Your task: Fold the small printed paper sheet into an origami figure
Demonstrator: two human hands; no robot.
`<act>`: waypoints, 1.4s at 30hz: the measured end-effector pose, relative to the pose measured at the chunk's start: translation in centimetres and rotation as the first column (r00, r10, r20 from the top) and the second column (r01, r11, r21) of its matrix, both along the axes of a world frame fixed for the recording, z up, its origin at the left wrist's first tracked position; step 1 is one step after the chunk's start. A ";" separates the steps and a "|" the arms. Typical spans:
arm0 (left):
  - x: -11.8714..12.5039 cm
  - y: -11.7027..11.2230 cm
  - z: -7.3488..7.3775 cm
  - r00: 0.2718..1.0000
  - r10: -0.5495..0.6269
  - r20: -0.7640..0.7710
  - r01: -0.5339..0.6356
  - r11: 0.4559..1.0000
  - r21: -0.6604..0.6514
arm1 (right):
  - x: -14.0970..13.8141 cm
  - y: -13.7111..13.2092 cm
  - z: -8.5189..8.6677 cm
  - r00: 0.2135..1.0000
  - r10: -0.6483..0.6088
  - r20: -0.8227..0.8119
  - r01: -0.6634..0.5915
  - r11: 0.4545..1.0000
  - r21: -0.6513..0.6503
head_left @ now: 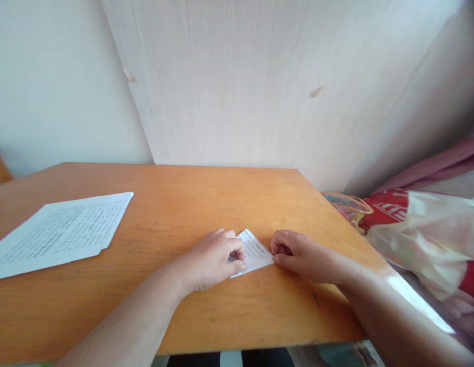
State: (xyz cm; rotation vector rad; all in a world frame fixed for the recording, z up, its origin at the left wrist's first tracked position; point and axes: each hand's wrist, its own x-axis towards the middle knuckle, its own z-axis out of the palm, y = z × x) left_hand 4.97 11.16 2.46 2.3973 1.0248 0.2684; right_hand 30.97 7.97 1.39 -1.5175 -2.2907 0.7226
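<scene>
A small folded piece of printed paper (254,251) lies on the wooden table between my hands, one corner pointing away from me. My left hand (220,256) is closed over its left side, thumb and fingers pinched on the paper and hiding part of it. At the right corner, the thumb and curled index finger of my right hand (296,253) pinch the paper's tip. Rows of dark printed characters show on the folded face.
Several printed sheets (64,229) lie stacked at the table's left. A pale board (237,92) stands against the wall behind the wooden table (206,199). Beyond the right edge are a whitish plastic bag (439,234) and a red bag (386,206).
</scene>
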 end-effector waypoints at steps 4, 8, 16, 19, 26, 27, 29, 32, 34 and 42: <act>0.0 0.0 0.1 1.000 -0.007 -0.006 0.007 1.000 0.005 | 0.3 0.1 -0.2 1.000 0.010 -0.011 -0.010 1.000 0.023; 0.1 0.1 0.0 1.000 -0.011 -0.015 0.011 1.000 0.009 | -0.1 -0.7 0.1 0.999 -0.026 -0.047 0.032 0.993 0.117; 0.2 0.1 0.1 1.000 -0.022 -0.019 0.022 1.000 0.011 | -4.4 -5.3 2.6 0.920 0.147 0.364 -0.276 0.901 0.334; 0.2 -0.1 0.3 1.000 -0.014 -0.016 0.014 1.000 0.010 | -4.9 -5.8 2.0 0.889 0.118 0.443 -0.306 0.873 0.380; 0.2 -0.1 0.3 1.000 -0.019 -0.005 0.019 1.000 0.015 | -4.4 -5.6 1.5 0.878 0.084 0.472 -0.284 0.884 0.372; 0.2 0.0 0.3 1.000 -0.021 -0.006 0.021 1.000 0.014 | -4.2 -5.6 1.5 0.878 0.081 0.472 -0.276 0.891 0.360; 0.2 0.0 0.2 1.000 -0.022 -0.009 0.022 1.000 0.011 | -3.8 -5.7 1.7 0.881 0.064 0.468 -0.247 0.906 0.343; 0.2 0.0 0.2 1.000 -0.010 -0.003 0.010 1.000 0.002 | -2.6 -5.8 1.6 0.886 0.023 0.463 -0.195 0.924 0.329; 0.1 0.0 0.2 1.000 -0.006 0.002 0.006 1.000 -0.004 | -1.6 -5.9 1.5 0.888 0.000 0.459 -0.167 0.932 0.323; 0.0 0.2 0.0 1.000 -0.022 0.002 0.022 1.000 -0.003 | -1.6 -5.6 1.4 0.951 -0.066 0.302 -0.051 0.929 0.366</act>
